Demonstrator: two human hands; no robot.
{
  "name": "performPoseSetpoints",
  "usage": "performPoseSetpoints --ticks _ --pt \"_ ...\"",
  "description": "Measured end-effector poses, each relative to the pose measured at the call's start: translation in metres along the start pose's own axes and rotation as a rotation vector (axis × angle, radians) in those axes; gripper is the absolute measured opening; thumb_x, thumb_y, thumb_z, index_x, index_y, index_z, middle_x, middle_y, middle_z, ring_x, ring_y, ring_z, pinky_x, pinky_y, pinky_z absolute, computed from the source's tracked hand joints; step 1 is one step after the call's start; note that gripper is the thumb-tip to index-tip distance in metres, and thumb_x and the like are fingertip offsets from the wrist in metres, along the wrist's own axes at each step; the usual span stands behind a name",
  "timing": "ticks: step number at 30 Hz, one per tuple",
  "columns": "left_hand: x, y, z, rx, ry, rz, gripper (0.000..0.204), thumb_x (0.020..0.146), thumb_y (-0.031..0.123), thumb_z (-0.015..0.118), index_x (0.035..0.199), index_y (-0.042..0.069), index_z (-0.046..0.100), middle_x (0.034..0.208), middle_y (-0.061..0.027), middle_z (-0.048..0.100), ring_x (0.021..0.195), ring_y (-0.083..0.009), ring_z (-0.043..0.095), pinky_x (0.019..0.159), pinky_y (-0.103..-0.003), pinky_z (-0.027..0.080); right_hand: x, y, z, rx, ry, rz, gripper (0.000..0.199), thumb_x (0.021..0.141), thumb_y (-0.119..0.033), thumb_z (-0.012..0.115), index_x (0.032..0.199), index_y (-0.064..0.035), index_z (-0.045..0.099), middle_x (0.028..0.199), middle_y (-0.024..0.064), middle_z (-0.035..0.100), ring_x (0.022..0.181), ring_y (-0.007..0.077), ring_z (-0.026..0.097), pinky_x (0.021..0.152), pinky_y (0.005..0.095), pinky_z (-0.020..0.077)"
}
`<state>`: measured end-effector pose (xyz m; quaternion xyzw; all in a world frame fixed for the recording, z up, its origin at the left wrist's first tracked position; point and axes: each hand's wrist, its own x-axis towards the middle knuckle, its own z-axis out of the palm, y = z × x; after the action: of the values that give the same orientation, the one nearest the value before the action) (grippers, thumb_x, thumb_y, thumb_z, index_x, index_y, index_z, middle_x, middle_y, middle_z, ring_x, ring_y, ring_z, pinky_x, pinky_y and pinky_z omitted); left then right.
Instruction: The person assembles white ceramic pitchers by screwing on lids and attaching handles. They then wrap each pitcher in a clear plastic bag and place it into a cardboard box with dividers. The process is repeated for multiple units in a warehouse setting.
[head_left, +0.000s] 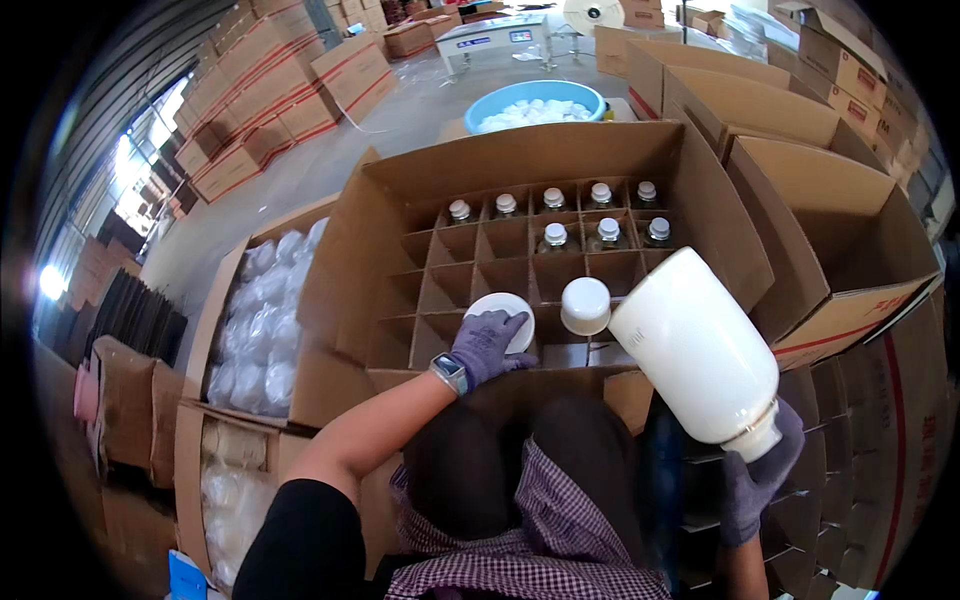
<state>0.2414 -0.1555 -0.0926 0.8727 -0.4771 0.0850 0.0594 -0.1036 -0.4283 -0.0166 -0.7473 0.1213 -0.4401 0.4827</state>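
The grey-gloved right hand [765,470] had its fingers wrapped round the neck of 1 large, glossy white bottle [697,350], its body slanting up and leftward beyond them. The grey-gloved left hand [488,345] spread its fingers over 1 round white container [500,302] in a divided brown cardboard box [530,150]; 8 white-capped clear bottles [555,238] stood beyond those fingers.

Bottles [609,234] in carton [530,155], basin [482,106] behind.

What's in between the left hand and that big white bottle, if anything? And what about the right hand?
A smaller-looking white container in the carton stands between the left hand and the big white bottle. Nothing visible separates the right hand: it holds the bottle's neck end.
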Motion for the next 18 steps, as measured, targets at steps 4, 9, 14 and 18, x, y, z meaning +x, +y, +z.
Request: performPoseSetpoints --ticks 4,9,14,18 --pt "0.081 -0.003 -0.009 -0.087 0.218 -0.184 0.050 0.083 0.051 0.072 0.109 0.010 0.063 0.105 -0.0151 0.059 0.102 -0.0333 0.062 0.086 -0.049 0.051 -0.013 0.022 -0.031 -0.161 0.025 0.149 0.085 0.083 -0.038 0.080 0.146 -0.0025 0.036 0.144 0.0144 0.043 0.133 0.0285 0.043 0.113 0.0433 0.0321" --pt "0.210 -0.050 0.050 -0.085 0.025 -0.324 0.061 0.080 0.051 0.074 0.121 0.007 0.063 0.116 -0.0190 0.065 0.109 -0.0386 0.063 0.094 -0.048 0.052 -0.012 0.028 -0.005 -0.138 0.000 0.292 0.083 0.085 -0.033 0.076 0.149 -0.0021 0.033 0.146 0.0171 0.043 0.135 0.0292 0.043 0.113 0.0425 0.0325" --pt "0.259 -0.063 0.082 -0.021 -0.343 -0.263 0.069 0.073 0.054 0.077 0.122 0.006 0.065 0.119 -0.0220 0.066 0.110 -0.0370 0.065 0.097 -0.046 0.052 -0.014 0.040 -0.008 -0.141 0.044 0.125 0.068 0.087 -0.024 0.074 0.143 -0.0005 0.043 0.139 0.0162 0.052 0.124 0.0301 0.053 0.108 0.0443 0.0408" --pt "0.231 -0.049 0.010 -0.126 0.010 -0.305 0.068 0.067 0.050 0.082 0.119 0.008 0.066 0.112 -0.0195 0.065 0.104 -0.0381 0.064 0.093 -0.047 0.051 -0.014 0.042 -0.033 -0.047 0.022 0.168 0.084 0.081 -0.015 0.082 0.149 -0.0019 0.035 0.143 0.0164 0.048 0.129 0.0299 0.048 0.111 0.0437 0.0370"
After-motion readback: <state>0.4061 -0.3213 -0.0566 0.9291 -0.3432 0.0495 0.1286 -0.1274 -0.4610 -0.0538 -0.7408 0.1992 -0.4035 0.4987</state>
